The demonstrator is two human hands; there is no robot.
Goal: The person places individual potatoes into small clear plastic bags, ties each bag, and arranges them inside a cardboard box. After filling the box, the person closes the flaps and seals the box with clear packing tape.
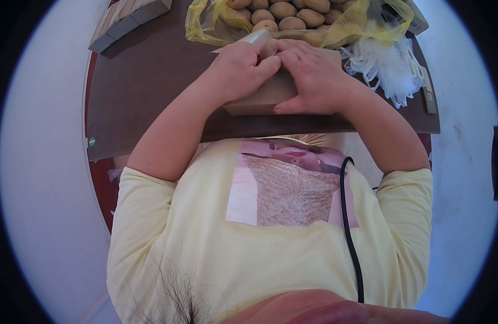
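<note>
A brown cardboard box lies near the table's front edge, under both hands. My left hand is curled around a shiny, translucent roll, which looks like clear packing tape; its far side is hidden by the fingers. My right hand is spread over the box, its thumb at the near edge and its fingertips close to the roll and the left thumb. Just beyond the hands, a yellow plastic bag stands open around many potatoes.
Flat-sided cardboard boxes stand in a row at the back left of the dark table. A heap of thin white plastic bags lies at the right, beside a narrow cardboard piece. A black cable runs down over the shirt.
</note>
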